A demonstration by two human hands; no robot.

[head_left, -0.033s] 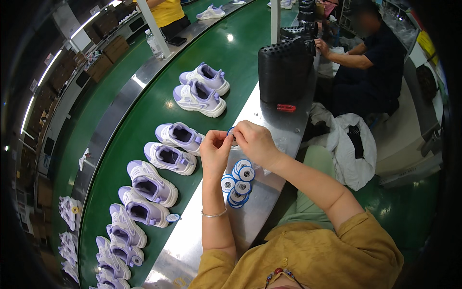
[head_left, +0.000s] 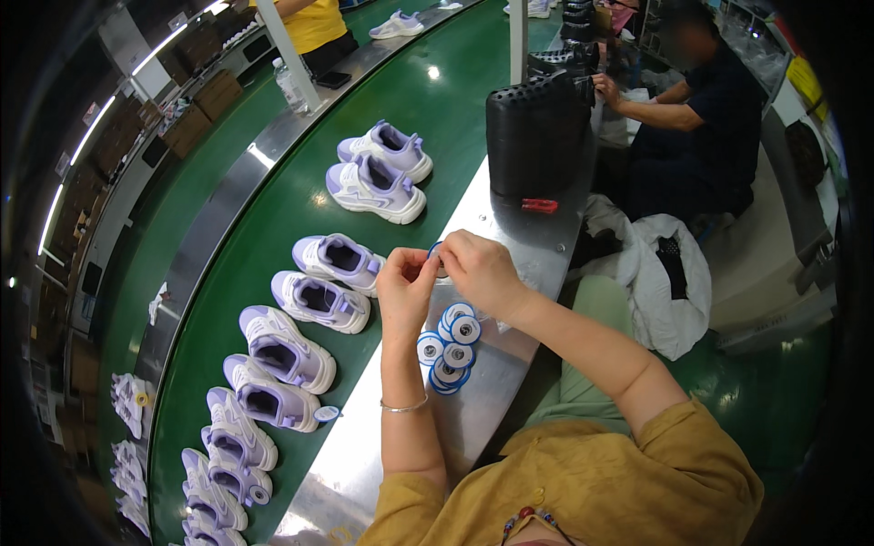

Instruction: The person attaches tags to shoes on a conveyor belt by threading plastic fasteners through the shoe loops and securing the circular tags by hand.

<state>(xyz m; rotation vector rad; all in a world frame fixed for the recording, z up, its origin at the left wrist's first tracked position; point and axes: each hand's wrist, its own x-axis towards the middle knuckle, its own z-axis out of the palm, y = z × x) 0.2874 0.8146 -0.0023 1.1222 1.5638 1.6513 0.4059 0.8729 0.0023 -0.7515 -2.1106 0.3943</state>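
Observation:
Above the metal ledge, my left hand and my right hand meet at the fingertips. Both pinch one small round tag with a blue edge, mostly hidden by the fingers. Just below the hands, a loose pile of round white tags with blue rims lies on the ledge. Left of my left hand, white and lilac sneakers stand in pairs on the green conveyor belt. A round tag hangs at the heel of one nearer shoe.
A tall black container stands on the ledge's far end, with a small red tool before it. Beyond sits a person in dark clothes. Across the belt are a plastic bottle and a person in yellow. White cloth lies at right.

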